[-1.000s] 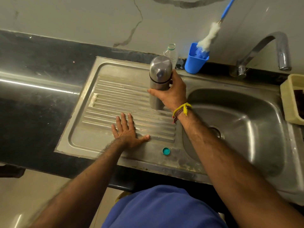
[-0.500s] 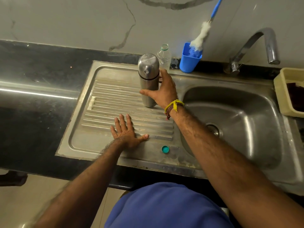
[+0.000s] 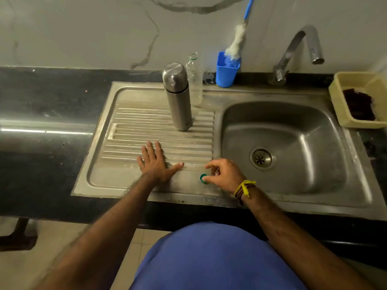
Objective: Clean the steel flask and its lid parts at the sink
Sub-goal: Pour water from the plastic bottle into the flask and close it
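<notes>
The steel flask [image 3: 178, 95] stands upright with its cap on, at the back of the ribbed drainboard [image 3: 134, 130]. No hand touches it. My left hand [image 3: 156, 163] lies flat on the front of the drainboard, fingers spread. My right hand [image 3: 224, 174] is near the front rim, between drainboard and sink bowl [image 3: 293, 130]. Its thumb and fingers pinch a small green bottle cap [image 3: 202, 178] that lies on the steel.
A clear plastic bottle [image 3: 195, 80] without a cap stands right behind the flask. A blue cup [image 3: 227, 70] holding a bottle brush [image 3: 237, 45] is at the back rim. The tap [image 3: 297, 51] arches over the bowl. A beige tub [image 3: 360, 99] sits at the right.
My right hand let go of the flask, which now stands alone, and came down to the front rim onto the green cap. My left hand stayed flat on the drainboard.
</notes>
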